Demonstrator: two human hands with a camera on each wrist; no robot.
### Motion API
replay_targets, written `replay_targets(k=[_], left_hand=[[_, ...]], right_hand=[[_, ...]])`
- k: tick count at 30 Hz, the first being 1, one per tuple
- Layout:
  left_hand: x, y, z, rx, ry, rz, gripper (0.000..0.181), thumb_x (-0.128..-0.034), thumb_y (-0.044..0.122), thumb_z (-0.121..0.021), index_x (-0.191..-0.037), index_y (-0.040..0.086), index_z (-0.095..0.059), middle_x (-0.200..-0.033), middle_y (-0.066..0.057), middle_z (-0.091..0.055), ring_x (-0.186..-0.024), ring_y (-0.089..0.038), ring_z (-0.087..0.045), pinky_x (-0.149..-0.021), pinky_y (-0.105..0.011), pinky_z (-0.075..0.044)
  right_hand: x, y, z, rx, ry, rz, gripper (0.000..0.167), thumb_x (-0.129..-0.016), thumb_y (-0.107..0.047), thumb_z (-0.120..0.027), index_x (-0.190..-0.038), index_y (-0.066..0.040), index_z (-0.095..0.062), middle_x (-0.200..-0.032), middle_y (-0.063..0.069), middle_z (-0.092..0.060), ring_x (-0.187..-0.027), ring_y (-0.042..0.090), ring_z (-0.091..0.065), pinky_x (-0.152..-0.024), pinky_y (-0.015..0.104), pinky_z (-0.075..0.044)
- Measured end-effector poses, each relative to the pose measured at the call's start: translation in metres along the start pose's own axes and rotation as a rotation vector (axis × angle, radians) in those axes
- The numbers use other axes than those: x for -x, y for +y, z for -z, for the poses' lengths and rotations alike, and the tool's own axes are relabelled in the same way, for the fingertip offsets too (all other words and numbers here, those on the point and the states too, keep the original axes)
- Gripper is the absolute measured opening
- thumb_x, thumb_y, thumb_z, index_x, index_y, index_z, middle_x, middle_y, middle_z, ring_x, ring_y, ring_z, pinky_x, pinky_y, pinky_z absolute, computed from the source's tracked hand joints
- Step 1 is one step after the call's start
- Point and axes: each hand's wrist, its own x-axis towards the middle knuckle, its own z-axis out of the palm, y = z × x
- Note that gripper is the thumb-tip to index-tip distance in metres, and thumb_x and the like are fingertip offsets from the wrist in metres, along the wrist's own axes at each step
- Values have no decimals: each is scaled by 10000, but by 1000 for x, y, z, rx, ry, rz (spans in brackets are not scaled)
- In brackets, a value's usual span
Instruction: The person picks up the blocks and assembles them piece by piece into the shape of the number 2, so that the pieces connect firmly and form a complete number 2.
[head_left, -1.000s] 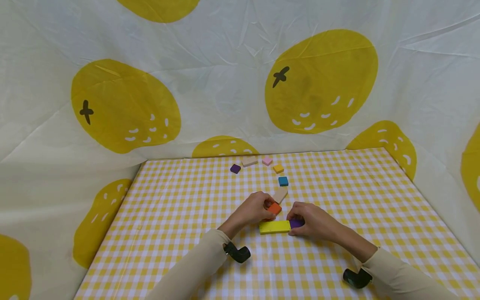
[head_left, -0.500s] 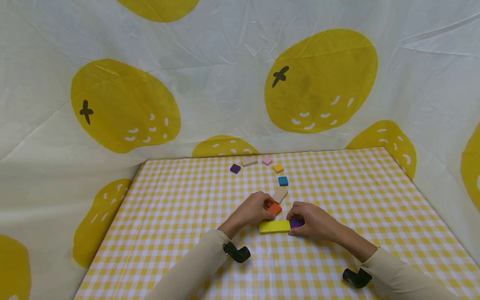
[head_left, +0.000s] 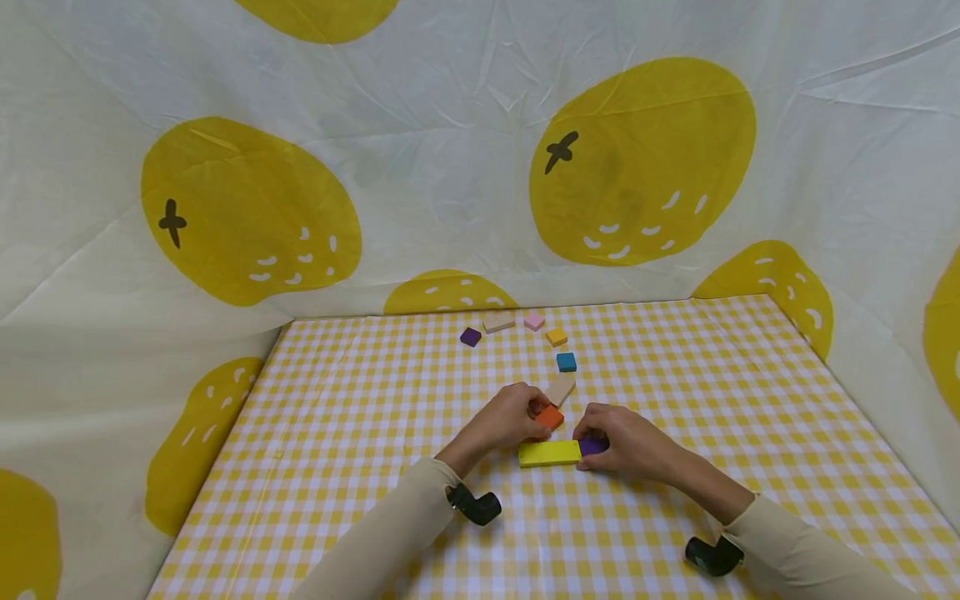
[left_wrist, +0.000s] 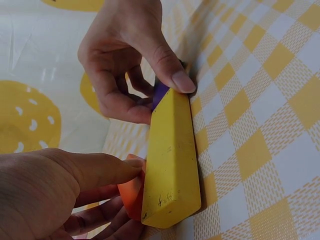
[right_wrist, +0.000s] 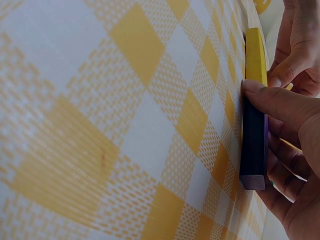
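Nothing moved; left grip [head_left: 506, 418] pinching orange block [head_left: 551, 417], right grip [head_left: 628, 443] purple block [head_left: 592, 447]; yellow bar [head_left: 549, 454], beige piece [head_left: 562, 389] nearby

L hand [left_wrist: 55, 187] pinches orange blk [left_wrist: 132, 194] (part-hidden).

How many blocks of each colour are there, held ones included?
Purple: 2, held purple bar and small purple block
Yellow: 2, long yellow bar and small yellow block
Tan wooden blocks: 2
Flat orange block: 1
Square teal block: 1
Small pink block: 1
Total: 9
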Motion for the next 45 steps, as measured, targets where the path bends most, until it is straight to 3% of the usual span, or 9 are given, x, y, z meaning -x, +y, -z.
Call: replay_targets(k=[12, 17, 20, 24, 30, 35, 40, 45], left_hand=[[1, 1, 3, 21, -9, -11, 398, -840, 188, -841, -1189, 55, -705, -1015, -7, -664, -851, -85, -574, -777, -219, -490], [4, 4, 9, 33, -1, -6, 365, -858, 185, -817, -1188, 69, -709, -1035, -28, -650, -879, -102, -580, -785, -233, -501], [7, 8, 13, 29, 16, -33, 359, -880, 155, -781, -1217, 60, -702, -1076, -54, -643, -923, -128, -603, -796, -239, -513], [11, 16, 11, -60, 28, -148, 376, -907, 157, -759, -1257, 44, -679, -1133, -76, -636, -983, -156, -628, -808, -193, -509], [16, 25, -5, -269, 86, -309, 374, -903, 217, -775, -1230, 56, -689, -1089, -65, -634, -870, -105, -544, -758, -148, -446], [22, 34, -21, -368, 119, -370, 376, -899, 239, -789, -1224, 70, -705, -1098, -37, -630, -915, -107, -549, -800, -148, -441], [26, 37, -36, -468, 167, -416, 363, -897, 273, -797, -1201, 89, -721, -1102, -9, -630, -954, -101, -587, -848, -150, -469], [26, 38, -46, -531, 205, -436, 312, -878, 269, -812, -1141, 118, -737, -1074, 6, -649, -948, -104, -605, -861, -185, -480]], right_hand=[[-1, 2, 0, 5, -2, -7, 265, -808, -309, -871, -984, -173, -728, -941, -60, -609, -775, 72, -540, -641, 211, -473], [-1, 2, 0, 19, -4, -5, 271, -806, -313, -873, -986, -171, -727, -946, -64, -608, -781, 66, -541, -644, 210, -477], [-1, 2, 0, 22, -4, 3, 279, -802, -309, -876, -989, -165, -726, -949, -61, -609, -780, 66, -540, -644, 210, -480], [-1, 1, 2, 13, -10, 7, 287, -807, -315, -872, -999, -163, -723, -950, -59, -614, -779, 70, -542, -649, 211, -474], [0, 1, 6, -14, -21, 36, 369, -811, -314, -870, -1084, -114, -723, -1001, -20, -641, -843, 118, -605, -686, 244, -509], [2, 2, 21, -42, -56, 28, 385, -798, -255, -881, -1108, -96, -719, -1053, 3, -651, -919, 173, -648, -762, 335, -559], [3, 6, 42, -33, -89, 17, 296, -836, -138, -840, -1108, -103, -728, -1086, 14, -664, -980, 228, -664, -811, 402, -565], [1, 11, 54, -14, -62, 8, 274, -852, -73, -810, -1114, -82, -729, -1067, 48, -674, -981, 266, -673, -795, 412, -566]])
